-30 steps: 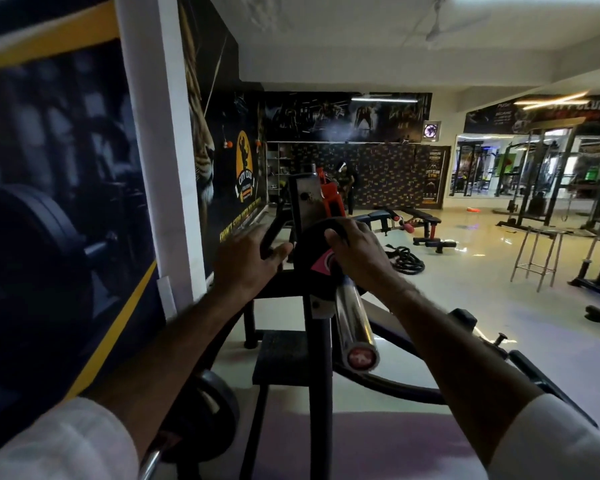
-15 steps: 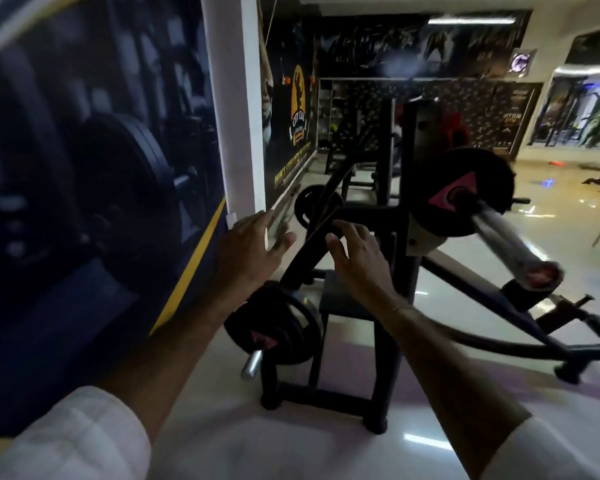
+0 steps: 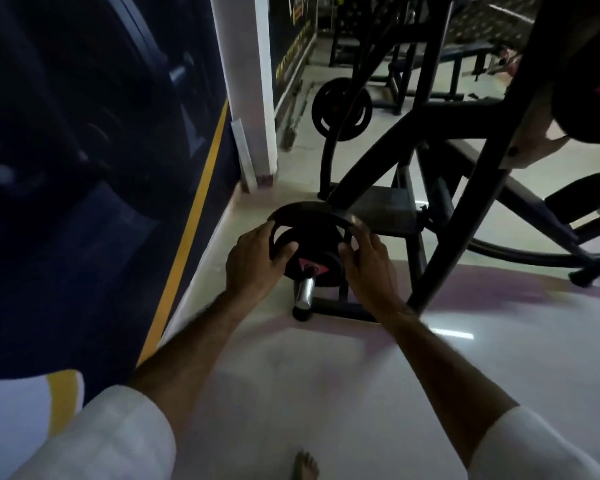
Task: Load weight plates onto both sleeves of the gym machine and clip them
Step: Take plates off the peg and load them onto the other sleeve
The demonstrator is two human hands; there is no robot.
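A black weight plate (image 3: 312, 216) with grip slots sits low on a chrome storage peg (image 3: 304, 295) of the black gym machine (image 3: 430, 140). In front of it on the same peg is a smaller plate (image 3: 321, 271) with a pink mark. My left hand (image 3: 253, 261) grips the big plate's left rim, fingers through a slot. Its right rim is held by my right hand (image 3: 368, 261). At the top right a loaded plate (image 3: 589, 98) hangs on the machine's upper sleeve, partly cut off by the frame edge.
A dark wall (image 3: 84, 168) with a yellow stripe runs along the left, ending in a white pillar (image 3: 243, 81). Another plate (image 3: 342, 109) hangs on a farther peg. Benches (image 3: 465, 53) stand behind. My bare foot (image 3: 305, 465) is on the glossy floor.
My hands left the plate on the upper sleeve, dropped down and to the left, and closed on the big plate on the low storage peg. The view tilted toward the floor.
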